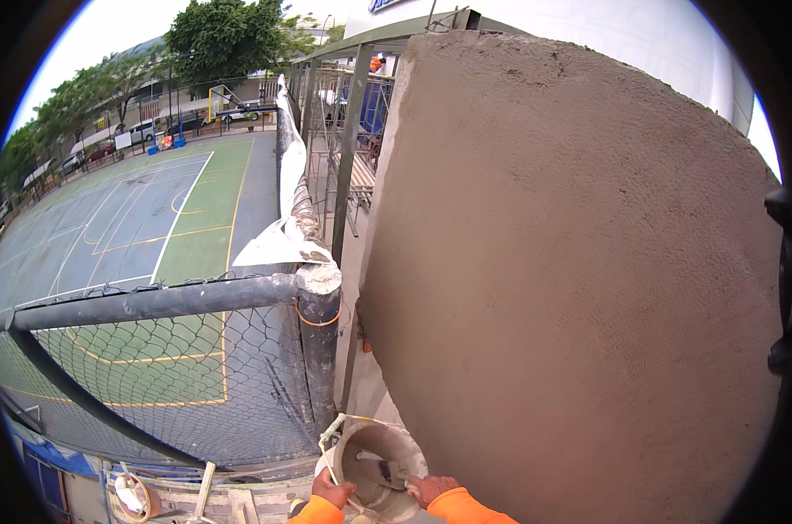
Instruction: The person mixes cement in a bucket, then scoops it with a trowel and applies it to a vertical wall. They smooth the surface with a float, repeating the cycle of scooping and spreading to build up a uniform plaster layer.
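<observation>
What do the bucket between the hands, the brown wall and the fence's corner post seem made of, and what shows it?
Bucket: perhaps plastic, dull; its thin round rim suggests it, though residue coats the inside. Brown wall: matte, grainy face, probably cement plaster; its core is hidden. Corner post: likely painted metal; dark, smooth, round, spattered pale.

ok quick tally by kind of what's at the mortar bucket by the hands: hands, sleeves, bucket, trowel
Bare hands, left hand and right hand: 2
Orange sleeves: 2
Bucket: 1
Trowel, partly hidden: 1
Total: 6
</observation>
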A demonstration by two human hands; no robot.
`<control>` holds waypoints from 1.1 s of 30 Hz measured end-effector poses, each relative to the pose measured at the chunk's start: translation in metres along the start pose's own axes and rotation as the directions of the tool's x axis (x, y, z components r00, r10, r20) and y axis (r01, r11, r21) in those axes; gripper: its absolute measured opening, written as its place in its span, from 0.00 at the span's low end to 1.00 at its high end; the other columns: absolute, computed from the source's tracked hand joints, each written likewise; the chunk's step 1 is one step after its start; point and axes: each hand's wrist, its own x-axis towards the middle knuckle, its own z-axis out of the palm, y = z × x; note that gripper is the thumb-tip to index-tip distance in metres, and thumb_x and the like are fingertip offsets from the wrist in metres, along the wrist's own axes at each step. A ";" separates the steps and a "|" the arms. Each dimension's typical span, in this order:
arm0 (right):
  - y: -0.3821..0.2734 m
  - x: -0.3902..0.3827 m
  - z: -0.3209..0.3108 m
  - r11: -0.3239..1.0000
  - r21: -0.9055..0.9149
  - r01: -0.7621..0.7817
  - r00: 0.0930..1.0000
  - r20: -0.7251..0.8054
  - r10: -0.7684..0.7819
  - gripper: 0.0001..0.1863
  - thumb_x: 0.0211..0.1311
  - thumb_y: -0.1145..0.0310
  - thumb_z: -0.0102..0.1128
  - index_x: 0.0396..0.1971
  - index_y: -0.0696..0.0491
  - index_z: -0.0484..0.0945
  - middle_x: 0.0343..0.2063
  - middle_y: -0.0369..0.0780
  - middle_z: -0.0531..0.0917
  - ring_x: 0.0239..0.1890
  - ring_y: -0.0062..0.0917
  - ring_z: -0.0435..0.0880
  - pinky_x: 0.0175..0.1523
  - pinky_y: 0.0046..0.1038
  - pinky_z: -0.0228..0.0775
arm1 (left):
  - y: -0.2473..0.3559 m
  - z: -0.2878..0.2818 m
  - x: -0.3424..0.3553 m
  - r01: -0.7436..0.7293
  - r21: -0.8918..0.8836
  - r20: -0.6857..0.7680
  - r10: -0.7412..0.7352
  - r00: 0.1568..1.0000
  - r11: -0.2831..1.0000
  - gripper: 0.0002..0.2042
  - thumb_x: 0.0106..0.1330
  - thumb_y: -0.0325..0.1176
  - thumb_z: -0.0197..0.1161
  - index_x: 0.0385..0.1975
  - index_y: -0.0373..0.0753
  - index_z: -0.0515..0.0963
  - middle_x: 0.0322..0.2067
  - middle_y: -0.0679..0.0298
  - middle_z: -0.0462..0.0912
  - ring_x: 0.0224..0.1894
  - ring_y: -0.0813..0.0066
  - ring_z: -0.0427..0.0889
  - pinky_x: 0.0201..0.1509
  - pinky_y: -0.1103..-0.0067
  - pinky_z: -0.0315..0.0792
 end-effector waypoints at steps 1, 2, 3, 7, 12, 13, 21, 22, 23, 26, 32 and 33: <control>0.007 0.002 -0.007 0.998 -0.023 -0.062 0.997 -0.036 0.061 0.23 0.75 0.45 0.51 0.62 0.39 0.75 0.48 0.50 0.86 0.49 0.52 0.87 0.52 0.52 0.78 | 0.007 0.003 0.000 0.023 -0.018 -0.012 -0.023 1.000 1.000 0.29 0.52 0.14 0.67 0.58 0.33 0.74 0.44 0.54 0.86 0.40 0.58 0.89 0.39 0.64 0.88; 0.012 0.004 -0.012 0.990 -0.049 -0.130 0.990 -0.056 0.127 0.22 0.75 0.45 0.51 0.61 0.39 0.75 0.50 0.50 0.86 0.49 0.52 0.87 0.52 0.53 0.78 | 0.013 0.006 -0.001 0.050 -0.035 -0.023 -0.051 0.998 0.998 0.30 0.52 0.14 0.67 0.58 0.33 0.74 0.45 0.54 0.86 0.40 0.58 0.89 0.39 0.64 0.87; 0.014 0.008 -0.017 0.989 -0.052 -0.140 0.987 -0.088 0.135 0.22 0.75 0.46 0.51 0.61 0.39 0.76 0.49 0.50 0.87 0.48 0.51 0.88 0.51 0.53 0.78 | 0.019 0.010 0.000 0.071 -0.042 -0.002 -0.071 0.997 0.997 0.29 0.52 0.14 0.67 0.58 0.33 0.75 0.45 0.54 0.86 0.40 0.59 0.89 0.40 0.65 0.87; -0.016 0.028 -0.013 0.986 -0.011 -0.169 0.985 -0.041 0.169 0.21 0.75 0.46 0.51 0.60 0.39 0.76 0.47 0.50 0.87 0.47 0.51 0.88 0.51 0.52 0.79 | 0.038 0.014 0.035 -0.009 0.076 0.096 0.002 0.995 0.997 0.27 0.52 0.14 0.67 0.56 0.33 0.77 0.45 0.55 0.87 0.41 0.61 0.89 0.44 0.68 0.85; -0.068 0.017 0.013 0.977 0.172 -0.123 0.986 -0.089 0.140 0.22 0.76 0.45 0.49 0.59 0.40 0.76 0.46 0.50 0.88 0.47 0.52 0.88 0.53 0.53 0.77 | 0.030 0.012 0.088 -0.106 0.193 0.207 0.065 0.976 0.975 0.27 0.51 0.14 0.67 0.55 0.33 0.78 0.44 0.57 0.88 0.41 0.63 0.89 0.46 0.70 0.84; -0.074 0.013 0.016 0.972 0.203 -0.119 0.977 -0.149 0.151 0.22 0.76 0.44 0.48 0.59 0.40 0.76 0.45 0.50 0.88 0.48 0.51 0.88 0.54 0.53 0.77 | 0.032 0.012 0.094 -0.090 0.189 0.229 0.045 0.972 0.978 0.27 0.51 0.14 0.67 0.55 0.33 0.78 0.43 0.57 0.88 0.40 0.63 0.89 0.46 0.70 0.84; -0.053 0.010 -0.005 0.905 0.177 -0.387 0.902 -0.134 0.411 0.21 0.75 0.48 0.50 0.60 0.41 0.75 0.46 0.52 0.87 0.44 0.50 0.89 0.48 0.52 0.80 | 0.089 0.021 0.086 -0.069 0.283 0.380 -0.045 0.924 0.957 0.26 0.52 0.13 0.64 0.55 0.33 0.78 0.42 0.58 0.88 0.40 0.64 0.89 0.43 0.70 0.84; -0.051 0.013 -0.009 0.889 0.186 -0.418 0.886 -0.135 0.444 0.21 0.75 0.49 0.50 0.60 0.40 0.75 0.46 0.52 0.87 0.44 0.50 0.89 0.48 0.52 0.80 | 0.093 0.025 0.085 -0.062 0.303 0.384 -0.062 0.921 0.951 0.27 0.51 0.13 0.64 0.55 0.33 0.78 0.42 0.58 0.88 0.39 0.64 0.88 0.42 0.70 0.84; -0.052 0.015 -0.012 0.851 0.160 -0.499 0.846 -0.119 0.519 0.21 0.75 0.50 0.51 0.61 0.40 0.75 0.45 0.52 0.87 0.44 0.50 0.89 0.48 0.52 0.81 | 0.094 0.027 0.085 -0.055 0.321 0.385 -0.078 0.919 0.945 0.27 0.51 0.13 0.63 0.56 0.33 0.78 0.41 0.58 0.88 0.38 0.65 0.88 0.42 0.71 0.84; -0.072 0.019 -0.017 0.872 0.183 -0.454 0.880 -0.059 0.471 0.18 0.71 0.57 0.54 0.58 0.43 0.79 0.42 0.49 0.89 0.45 0.48 0.89 0.50 0.51 0.80 | 0.086 0.036 0.097 -0.185 0.096 0.507 0.112 0.855 0.978 0.28 0.50 0.12 0.62 0.56 0.33 0.78 0.42 0.58 0.87 0.36 0.65 0.87 0.39 0.72 0.83; -0.111 -0.009 -0.009 0.870 0.355 -0.341 0.895 -0.162 0.417 0.18 0.72 0.56 0.56 0.57 0.43 0.81 0.42 0.46 0.90 0.48 0.47 0.89 0.52 0.49 0.79 | 0.061 0.033 0.137 -0.102 0.098 0.590 0.025 0.807 0.990 0.29 0.47 0.11 0.59 0.55 0.32 0.76 0.40 0.59 0.85 0.34 0.67 0.85 0.36 0.73 0.82; -0.111 -0.013 -0.005 0.870 0.362 -0.334 0.889 -0.186 0.419 0.18 0.72 0.56 0.57 0.57 0.42 0.81 0.42 0.46 0.90 0.48 0.47 0.89 0.52 0.48 0.79 | 0.059 0.033 0.140 -0.082 0.093 0.588 0.011 0.809 0.992 0.29 0.47 0.11 0.58 0.54 0.32 0.76 0.39 0.59 0.85 0.33 0.68 0.85 0.35 0.73 0.82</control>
